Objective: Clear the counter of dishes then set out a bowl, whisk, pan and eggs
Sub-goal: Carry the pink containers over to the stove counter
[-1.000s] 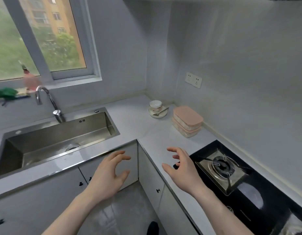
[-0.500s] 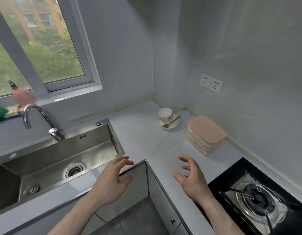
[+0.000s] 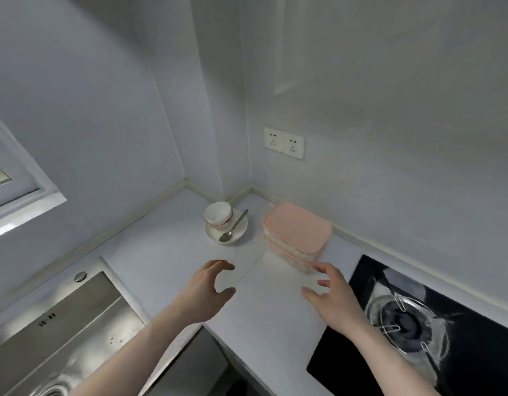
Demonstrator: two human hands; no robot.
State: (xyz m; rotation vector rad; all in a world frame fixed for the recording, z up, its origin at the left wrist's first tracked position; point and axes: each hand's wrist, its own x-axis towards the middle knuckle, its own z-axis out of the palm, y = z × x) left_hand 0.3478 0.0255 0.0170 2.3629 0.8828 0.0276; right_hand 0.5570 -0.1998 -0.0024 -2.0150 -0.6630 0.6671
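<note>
While our left hand [image 3: 203, 292] and right hand [image 3: 331, 298] hover apart, both empty with fingers loosely spread, the far-corner bowl [image 3: 218, 215], saucer [image 3: 235, 234] and spoon [image 3: 233, 228] could topple if we lift them carelessly together.

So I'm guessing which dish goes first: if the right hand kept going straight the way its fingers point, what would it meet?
Probably the stacked pink containers: the right hand hovers open just short of them, though depth is unclear.

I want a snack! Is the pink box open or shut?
Shut. The pink box has its flat pink lid sitting level over its top, covering it all.
</note>
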